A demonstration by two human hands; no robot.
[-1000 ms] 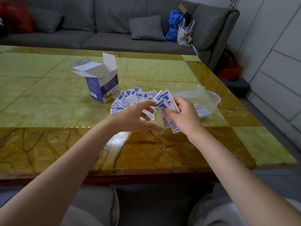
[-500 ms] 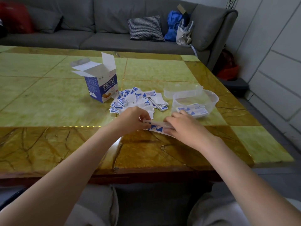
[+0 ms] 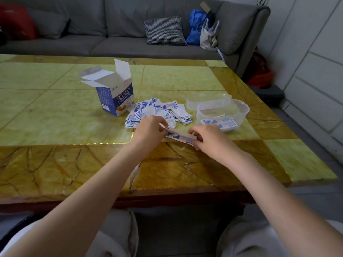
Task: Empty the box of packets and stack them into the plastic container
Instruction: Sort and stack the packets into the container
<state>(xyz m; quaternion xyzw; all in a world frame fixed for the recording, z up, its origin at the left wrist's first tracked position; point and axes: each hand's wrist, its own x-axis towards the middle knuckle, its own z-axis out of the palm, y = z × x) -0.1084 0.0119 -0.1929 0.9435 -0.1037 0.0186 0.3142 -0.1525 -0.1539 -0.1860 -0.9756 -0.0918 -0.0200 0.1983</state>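
Observation:
A blue and white box (image 3: 115,97) stands open and upright on the table. To its right lies a loose pile of blue and white packets (image 3: 161,111). Right of the pile stands a clear plastic container (image 3: 241,108) with a few packets (image 3: 220,122) flat inside it. In front of the pile, a squared-up bundle of packets (image 3: 181,136) is pinched low over the table between my left hand (image 3: 150,129) at one end and my right hand (image 3: 207,139) at the other.
The clear lid (image 3: 207,101) lies just behind the container. The green and amber stone table (image 3: 55,117) stretches left and toward me. A grey sofa (image 3: 115,34) with a checked cushion (image 3: 164,30) and bags stands behind the table.
My right hand held a fanned bundle up in front of the container. It came down toward the table, my left hand joined it, and both now squeeze the bundle into a stack.

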